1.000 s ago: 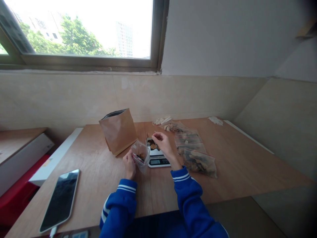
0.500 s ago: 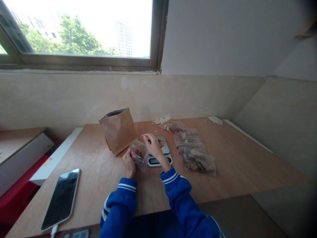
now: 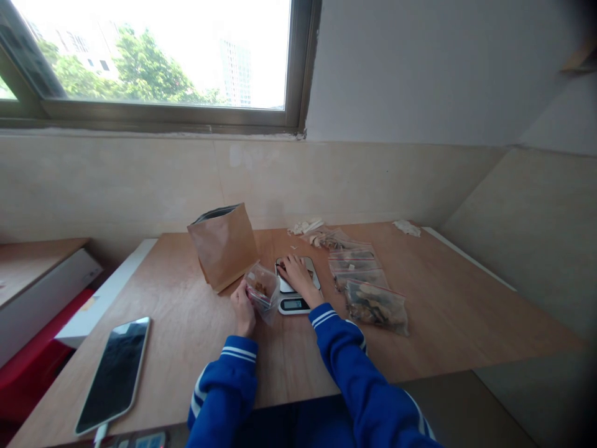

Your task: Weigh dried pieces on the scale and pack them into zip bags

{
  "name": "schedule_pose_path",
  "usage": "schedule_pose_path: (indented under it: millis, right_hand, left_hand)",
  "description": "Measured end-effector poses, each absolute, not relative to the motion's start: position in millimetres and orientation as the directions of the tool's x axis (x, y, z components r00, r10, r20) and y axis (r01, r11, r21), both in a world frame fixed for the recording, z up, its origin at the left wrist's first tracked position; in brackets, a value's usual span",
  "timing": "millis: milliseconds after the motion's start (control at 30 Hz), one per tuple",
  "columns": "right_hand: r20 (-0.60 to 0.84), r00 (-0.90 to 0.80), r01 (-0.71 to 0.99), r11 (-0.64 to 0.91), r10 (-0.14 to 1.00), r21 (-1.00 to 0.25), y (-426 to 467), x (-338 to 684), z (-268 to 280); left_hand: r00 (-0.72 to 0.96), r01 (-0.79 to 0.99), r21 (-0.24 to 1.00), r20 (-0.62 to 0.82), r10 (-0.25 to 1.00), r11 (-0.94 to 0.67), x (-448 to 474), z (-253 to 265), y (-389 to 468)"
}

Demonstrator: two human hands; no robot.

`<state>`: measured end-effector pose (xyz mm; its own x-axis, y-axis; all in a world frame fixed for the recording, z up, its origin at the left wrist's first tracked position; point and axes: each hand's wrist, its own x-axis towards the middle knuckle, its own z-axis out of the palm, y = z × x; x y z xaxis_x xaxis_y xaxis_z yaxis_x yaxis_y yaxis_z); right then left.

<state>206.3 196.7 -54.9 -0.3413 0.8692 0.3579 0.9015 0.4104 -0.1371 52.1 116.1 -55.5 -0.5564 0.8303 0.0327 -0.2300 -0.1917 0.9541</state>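
One clear plastic bag (image 3: 268,300) is pinched at its left edge by the left hand (image 3: 243,309), just to that hand's right, with a few brown pieces (image 3: 260,288) inside. The right hand (image 3: 295,272) is over a white kitchen scale (image 3: 293,305), back of the hand up, fingers stretched forward above its plate. Dark dried pieces (image 3: 281,266) show by those fingertips; whether the fingers grip any of them, I cannot tell. The scale's display, nearer the person than the right hand, is too small to read.

To the right of the right hand, on the wooden table (image 3: 443,311), lies a filled zip bag (image 3: 377,307), with flatter zip bags (image 3: 357,258) behind it. Farther off, beyond the right hand, is a pale heap (image 3: 305,226). An open brown paper bag (image 3: 224,249) stands beyond the left hand and slightly left of it. Well to the left of the left hand and nearer the person lies a phone (image 3: 114,376), a white cable (image 3: 101,434) plugged into its near end.
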Motion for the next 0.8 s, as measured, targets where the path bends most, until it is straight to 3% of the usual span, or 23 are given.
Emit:
schedule_pose_path:
  millis: [200, 433, 500, 667, 800]
  right_hand:
    - [0.423, -0.311, 0.882, 0.424, 0.851, -0.205, 214.5, 208.1, -56.7]
    - [0.426, -0.318, 0.889, 0.423, 0.847, -0.176, 219.5, 208.7, -50.0]
    - [0.432, -0.279, 0.874, 0.414, 0.857, -0.256, 217.9, 208.0, -46.2]
    - [0.477, -0.061, 0.609, 0.412, 0.877, -0.678, 199.8, 193.4, -29.6]
    - [0.49, -0.083, 0.414, 0.477, 0.868, -0.775, 177.1, 173.3, -8.1]
  left_hand:
    - [-0.548, -0.227, 0.957, 0.027, 0.836, -0.18, 50.9, -61.0, 118.3]
    - [-0.531, -0.227, 0.956, 0.04, 0.846, -0.188, 49.6, -66.7, 120.8]
    - [-0.537, -0.223, 0.956, 0.044, 0.843, -0.192, 49.8, -66.0, 120.9]
    - [-0.537, -0.222, 0.958, 0.034, 0.843, -0.181, 51.1, -66.1, 121.3]
    - [-0.522, -0.23, 0.957, 0.03, 0.853, -0.175, 51.8, -67.9, 121.7]
